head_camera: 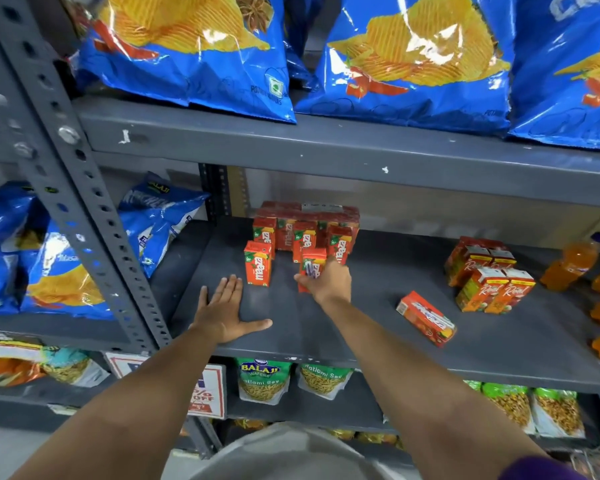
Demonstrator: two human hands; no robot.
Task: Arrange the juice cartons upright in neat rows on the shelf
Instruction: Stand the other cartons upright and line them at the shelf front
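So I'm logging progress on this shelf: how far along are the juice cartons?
Partway. Several Maaza cartons already stand in rows at the back. The right hand has its grip on one upright carton, placing it; the left hand rests flat on the shelf. One fallen carton lies on its side.
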